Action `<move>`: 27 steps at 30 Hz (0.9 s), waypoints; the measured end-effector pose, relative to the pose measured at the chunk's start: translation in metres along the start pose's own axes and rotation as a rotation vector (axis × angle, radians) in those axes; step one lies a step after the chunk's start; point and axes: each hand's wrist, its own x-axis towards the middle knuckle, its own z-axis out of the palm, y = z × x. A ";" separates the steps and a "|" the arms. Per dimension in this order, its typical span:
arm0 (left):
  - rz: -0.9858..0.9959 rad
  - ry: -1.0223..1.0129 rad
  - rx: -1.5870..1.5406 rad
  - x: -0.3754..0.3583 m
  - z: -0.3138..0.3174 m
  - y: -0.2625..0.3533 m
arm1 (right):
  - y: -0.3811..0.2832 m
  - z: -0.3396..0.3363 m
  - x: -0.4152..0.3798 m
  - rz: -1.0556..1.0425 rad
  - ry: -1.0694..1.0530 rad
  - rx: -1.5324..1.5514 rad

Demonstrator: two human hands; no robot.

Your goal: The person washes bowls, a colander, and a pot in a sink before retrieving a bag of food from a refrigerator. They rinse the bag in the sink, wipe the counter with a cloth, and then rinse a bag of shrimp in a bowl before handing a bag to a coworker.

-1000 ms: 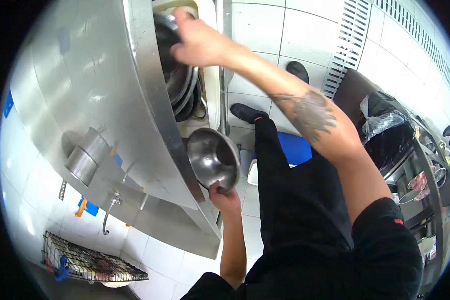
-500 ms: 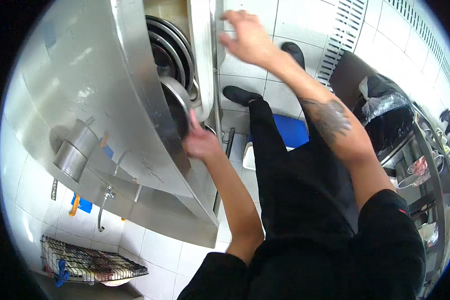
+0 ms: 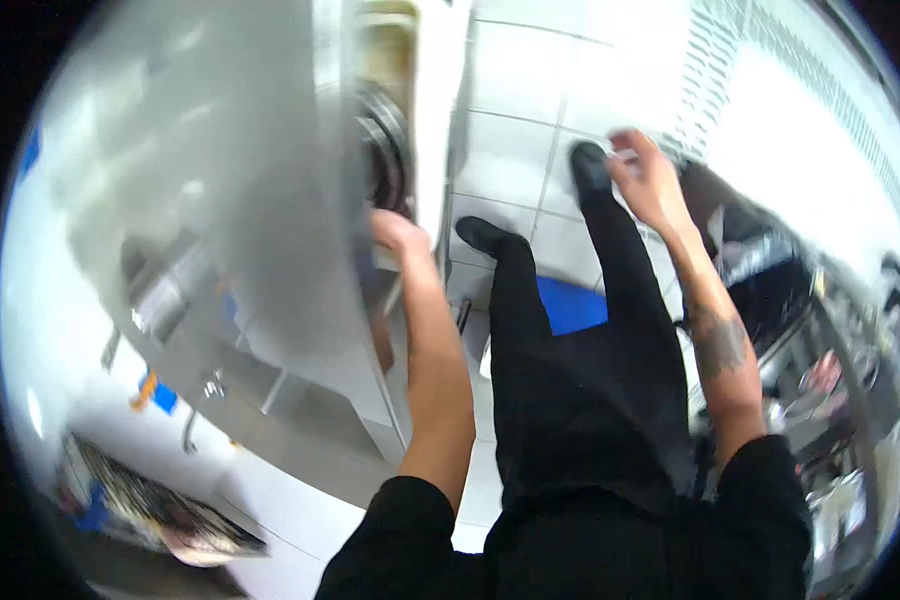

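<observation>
My left hand (image 3: 402,230) reaches in under the edge of the steel counter (image 3: 270,200). Its fingers are hidden behind that edge, so whether they hold anything does not show. Just beyond it, dark round pans (image 3: 385,150) with metal rims stand nested on the shelf below the counter, blurred by motion. My right hand (image 3: 648,180) hangs in the air over the floor near my shoe, its fingers loosely bent and apart, holding nothing.
Beside the pans runs the white side of a tub (image 3: 435,110). A blue lid or box (image 3: 572,305) lies on the floor by my legs. To the right are a black bag (image 3: 765,275) and a cluttered metal rack (image 3: 855,400). A tap (image 3: 190,430) is at left.
My left hand, earlier at the rim of a pan, has gone further under the counter edge, and that pan no longer shows clearly. My right hand has swung down and right. The view has shifted.
</observation>
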 end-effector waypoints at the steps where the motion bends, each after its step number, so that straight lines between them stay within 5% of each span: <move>1: -0.059 -0.006 0.036 0.012 -0.028 -0.025 | -0.008 -0.004 -0.006 -0.102 0.035 -0.067; 3: -0.066 -0.094 0.288 -0.019 -0.058 -0.033 | -0.039 -0.011 -0.014 -0.095 -0.013 -0.019; 5: 0.173 -0.250 0.574 -0.095 -0.073 0.001 | -0.089 -0.012 -0.028 -0.091 -0.013 -0.002; 8: 0.433 -0.531 0.361 -0.183 -0.104 0.091 | -0.147 -0.005 -0.043 -0.170 -0.077 0.290; 11: 0.581 -0.853 0.166 -0.223 -0.157 0.189 | -0.237 0.015 -0.081 -0.347 -0.015 0.230; 14: 0.626 -0.773 0.073 -0.219 -0.233 0.234 | -0.305 0.045 -0.125 -0.550 -0.020 0.210; 17: 0.677 -0.426 0.230 -0.139 -0.320 0.219 | -0.367 0.106 -0.159 -0.641 -0.195 0.155; 19: 0.153 -0.393 0.427 -0.067 -0.389 0.232 | -0.406 0.158 -0.179 -0.686 -0.405 0.093; 20: 0.256 -0.204 0.540 -0.016 -0.427 0.176 | -0.424 0.189 -0.190 -0.778 -0.512 -0.046; 21: -0.080 -0.245 0.699 0.046 -0.470 0.133 | -0.441 0.222 -0.202 -0.876 -0.641 -0.155; 22: 0.013 0.096 0.484 0.107 -0.512 0.041 | -0.455 0.256 -0.217 -0.945 -0.786 -0.227; 23: -0.053 0.138 0.490 0.160 -0.557 -0.002 | -0.466 0.290 -0.228 -1.046 -0.959 -0.308; 24: -0.365 -0.045 0.806 0.189 -0.585 0.022 | -0.465 0.330 -0.235 -1.158 -1.008 -0.423; 26: -0.706 0.335 0.137 0.228 -0.622 -0.002 | -0.448 0.413 -0.237 -1.380 -1.065 -0.772; 27: -0.703 0.314 0.127 0.243 -0.618 -0.012 | -0.439 0.455 -0.241 -1.485 -1.061 -1.021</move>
